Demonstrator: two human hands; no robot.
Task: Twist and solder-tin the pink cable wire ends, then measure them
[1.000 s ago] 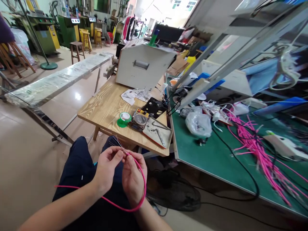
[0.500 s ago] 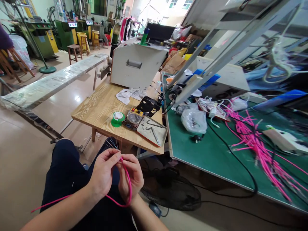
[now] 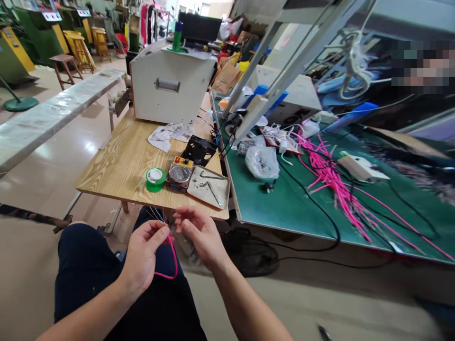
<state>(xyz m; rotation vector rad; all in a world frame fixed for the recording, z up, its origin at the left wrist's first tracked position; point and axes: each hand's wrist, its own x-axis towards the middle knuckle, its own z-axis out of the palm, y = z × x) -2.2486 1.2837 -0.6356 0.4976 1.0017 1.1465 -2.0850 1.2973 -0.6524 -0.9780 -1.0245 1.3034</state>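
Note:
My left hand [image 3: 144, 251] is closed in a pinch on a pink cable [image 3: 175, 263], near its stripped end. Several thin bare wires [image 3: 156, 215] fan out above those fingers. The cable loops down over my lap. Just right of the cable end, my right hand [image 3: 202, 232] is raised with its fingers parted and slightly curled; nothing shows in it. Beyond both hands, a wooden table [image 3: 113, 170] carries a green spool [image 3: 155, 180], a small device with a round dial [image 3: 179, 173] and a shallow tray [image 3: 213, 182] with bent metal rods.
A green bench [image 3: 256, 203] on the right holds a bundle of pink cables [image 3: 334, 184], a clear plastic bag [image 3: 262, 162] and black cords. A black square fan [image 3: 199, 149] and a large white box [image 3: 170, 90] stand on the wooden table. A slanted metal post [image 3: 273, 90] rises nearby.
My right hand has let go of the cable and moved right, its fingers opening. My left hand still pinches the cable. The view has turned to the right.

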